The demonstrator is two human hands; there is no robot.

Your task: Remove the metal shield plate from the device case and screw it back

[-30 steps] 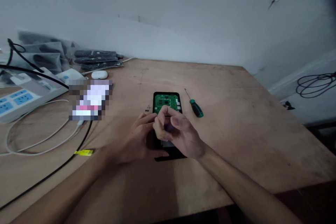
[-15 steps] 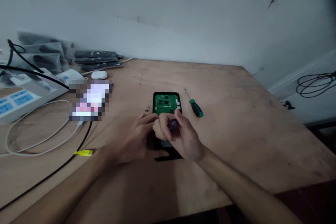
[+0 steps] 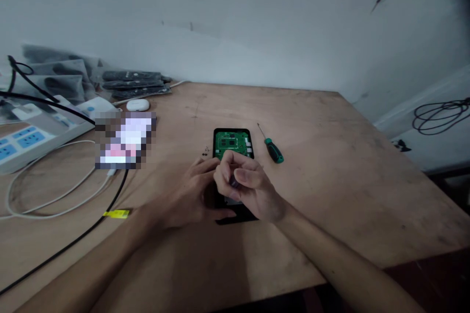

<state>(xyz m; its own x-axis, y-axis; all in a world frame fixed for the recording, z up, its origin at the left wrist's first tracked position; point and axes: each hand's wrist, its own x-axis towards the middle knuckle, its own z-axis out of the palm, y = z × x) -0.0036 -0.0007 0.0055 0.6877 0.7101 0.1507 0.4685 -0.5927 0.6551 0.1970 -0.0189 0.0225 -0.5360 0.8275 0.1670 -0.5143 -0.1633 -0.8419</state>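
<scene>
A black device casing lies on the table with its green circuit board exposed. My left hand grips the casing's left side, fingers at the upper part and thumb along the lower part. Above the casing's middle, my right hand is closed around a purple-handled screwdriver. Only the handle's end shows between the fingers; its shaft and tip are hidden below the hand. Several tiny dark screws lie left of the casing. To the right rests a green and black screwdriver, touched by neither hand.
At the left are a blurred-out phone on a cable, a white earbud case and a power strip. Bagged dark items lie along the wall. A black cable with a yellow tag runs beside my left forearm.
My right hand's fingers and thumb have turned around the purple handle, the thumb coming across its top and covering more of it. My left hand and the casing stay in place.
</scene>
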